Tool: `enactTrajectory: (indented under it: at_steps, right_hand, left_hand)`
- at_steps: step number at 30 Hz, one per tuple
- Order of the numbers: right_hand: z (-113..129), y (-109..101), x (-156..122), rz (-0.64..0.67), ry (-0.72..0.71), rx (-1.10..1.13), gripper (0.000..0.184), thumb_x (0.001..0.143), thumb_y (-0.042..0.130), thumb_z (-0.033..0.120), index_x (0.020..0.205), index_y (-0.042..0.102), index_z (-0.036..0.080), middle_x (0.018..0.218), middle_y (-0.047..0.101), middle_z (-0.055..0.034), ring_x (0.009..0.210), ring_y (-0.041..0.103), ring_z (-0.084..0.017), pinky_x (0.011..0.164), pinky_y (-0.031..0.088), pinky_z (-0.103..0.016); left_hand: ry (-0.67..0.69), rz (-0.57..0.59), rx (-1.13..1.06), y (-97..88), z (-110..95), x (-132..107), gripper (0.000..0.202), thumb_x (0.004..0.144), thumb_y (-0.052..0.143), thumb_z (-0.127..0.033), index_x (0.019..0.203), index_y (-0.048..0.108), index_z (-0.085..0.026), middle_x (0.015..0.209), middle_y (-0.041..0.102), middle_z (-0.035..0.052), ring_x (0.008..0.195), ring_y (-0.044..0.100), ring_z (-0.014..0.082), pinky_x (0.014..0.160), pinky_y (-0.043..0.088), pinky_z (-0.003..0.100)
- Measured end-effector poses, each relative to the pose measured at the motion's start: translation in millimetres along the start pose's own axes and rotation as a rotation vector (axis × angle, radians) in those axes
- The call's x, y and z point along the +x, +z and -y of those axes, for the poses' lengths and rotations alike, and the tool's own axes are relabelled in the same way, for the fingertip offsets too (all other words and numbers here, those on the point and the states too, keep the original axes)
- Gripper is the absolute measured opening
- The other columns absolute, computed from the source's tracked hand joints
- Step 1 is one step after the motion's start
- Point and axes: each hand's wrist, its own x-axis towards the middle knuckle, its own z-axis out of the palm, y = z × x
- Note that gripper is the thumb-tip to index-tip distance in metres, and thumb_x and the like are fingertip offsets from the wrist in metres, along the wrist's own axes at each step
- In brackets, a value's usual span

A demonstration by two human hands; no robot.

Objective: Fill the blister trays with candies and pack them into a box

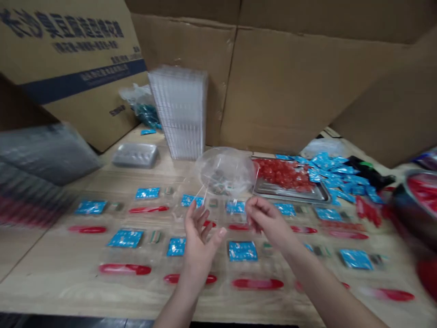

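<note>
While the left hand (200,230) splays its fingers wide, the right hand (260,216) bunches narrow — contents I can't tell — clear bowl (235,166) at twelve o'clock.

The left forearm (184,294) rises steeply, its hand (201,232) spread with loosely bent fingers and thumb out. The right forearm (321,278) slants inward, its hand (262,216) curled, fingertips gathered toward the thumb.

Before you stretches a pale wooden table (41,278), carrying two rows of shallow clear plastic trays (126,255); behind them you have an upright stack of translucent plastic (180,114), a round translucent bowl (244,168), a rectangular silver metal tray (273,190) and loose shiny blue packets (341,177).
</note>
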Motion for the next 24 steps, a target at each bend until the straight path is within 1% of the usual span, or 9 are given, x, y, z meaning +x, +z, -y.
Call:
enactTrajectory:
  at_steps: [2, 4, 6, 9, 12, 16, 20, 21, 24]
  right_hand:
    - [-16.3, -16.3, -26.7, 0.13, 0.003, 0.005, 0.022, 0.079, 0.056, 0.042, 0.078, 0.05, 0.021, 0.056, 0.054, 0.0058, 0.043, 0.048, -0.008, 0.041, 0.038, -0.019]
    - [-28.1, -45.5, -37.2, 0.18, -0.041, -0.15, 0.02, 0.079, 0.057, 0.04, 0.086, 0.055, 0.021, 0.07, 0.062, 0.001, 0.056, 0.058, -0.012, 0.05, 0.045, -0.022]
    - [-32.1, -87.9, -28.9, -0.004, -0.104, -0.463, 0.02, 0.081, 0.055, 0.036, 0.092, 0.059, 0.021, 0.082, 0.066, -0.0025, 0.071, 0.062, -0.015, 0.061, 0.048, -0.026]
    - [-30.0, -155.5, 9.3, -0.477, -0.033, -0.941, 0.018, 0.083, 0.048, 0.028, 0.087, 0.062, 0.017, 0.081, 0.068, -0.0059, 0.073, 0.063, -0.018, 0.065, 0.047, -0.028]
    - [-29.8, -193.0, 53.0, -0.556, 0.02, -1.049, 0.01, 0.075, 0.058, 0.023, 0.079, 0.064, 0.016, 0.077, 0.069, -0.0085, 0.074, 0.064, -0.021, 0.063, 0.044, -0.028]
    - [-34.8, -187.8, 77.9, -0.544, 0.03, -1.145, 0.012, 0.072, 0.063, 0.021, 0.08, 0.066, 0.013, 0.082, 0.07, -0.0142, 0.08, 0.064, -0.026, 0.067, 0.044, -0.03]
    - [-29.1, -165.8, 46.2, -0.509, -0.03, -1.157, 0.021, 0.081, 0.056, 0.025, 0.096, 0.065, 0.014, 0.093, 0.069, -0.0127, 0.084, 0.064, -0.025, 0.069, 0.045, -0.031]
    - [-25.6, -159.5, 31.1, -0.455, -0.112, -1.139, 0.021, 0.082, 0.057, 0.028, 0.097, 0.065, 0.016, 0.09, 0.069, -0.0097, 0.079, 0.064, -0.023, 0.068, 0.045, -0.03]
    - [-17.1, -133.7, -20.0, -0.037, -0.331, -1.085, 0.013, 0.083, 0.055, 0.024, 0.089, 0.065, 0.02, 0.079, 0.067, -0.0032, 0.068, 0.061, -0.016, 0.063, 0.046, -0.026]
  left_hand:
    - [-0.057, 0.073, -0.05, 10.5, -3.3, -2.7, 0.061, 0.077, 0.067, -0.033, 0.13, 0.039, -0.022, 0.121, 0.059, 0.0139, 0.106, 0.061, 0.0236, 0.087, 0.052, 0.039]
    - [0.025, 0.167, 0.088, 14.6, -6.7, -7.5, 0.029, 0.083, 0.06, -0.027, 0.111, 0.056, -0.02, 0.105, 0.068, 0.0095, 0.097, 0.066, 0.0211, 0.085, 0.053, 0.037]
    - [0.299, 0.326, 0.344, 12.4, -7.3, -13.3, 0.018, 0.086, 0.054, -0.018, 0.1, 0.063, -0.023, 0.103, 0.07, 0.0055, 0.101, 0.064, 0.0205, 0.093, 0.048, 0.04]
    - [0.76, 0.625, 0.703, 3.6, 0.5, -20.9, 0.033, 0.084, 0.051, -0.008, 0.106, 0.064, -0.028, 0.114, 0.067, 0.0008, 0.121, 0.051, 0.0218, 0.106, 0.034, 0.046]
    - [0.929, 0.775, 0.979, -5.2, 12.5, -25.4, 0.036, 0.085, 0.051, -0.008, 0.112, 0.062, -0.029, 0.129, 0.057, 0.0007, 0.135, 0.032, 0.0257, 0.107, 0.033, 0.048]
    - [0.862, 0.777, 1.212, -14.9, 11.2, -35.9, 0.048, 0.084, 0.048, -0.006, 0.122, 0.056, -0.034, 0.146, 0.038, 0.0033, 0.14, 0.016, 0.0306, 0.105, 0.032, 0.055]
    - [0.625, 0.88, 1.184, -12.2, -8.0, -55.0, 0.067, 0.076, 0.038, 0.006, 0.131, 0.046, -0.03, 0.148, 0.034, 0.0027, 0.14, 0.019, 0.025, 0.109, 0.023, 0.058]
    - [0.572, 0.896, 1.149, -8.0, -11.0, -59.0, 0.066, 0.075, 0.038, 0.004, 0.132, 0.045, -0.028, 0.148, 0.035, 0.003, 0.14, 0.021, 0.0242, 0.111, 0.021, 0.057]
    - [0.473, 0.893, 1.08, 8.1, -10.4, -66.7, 0.046, 0.084, 0.045, -0.011, 0.127, 0.051, -0.026, 0.143, 0.042, 0.0038, 0.138, 0.026, 0.0242, 0.112, 0.02, 0.055]
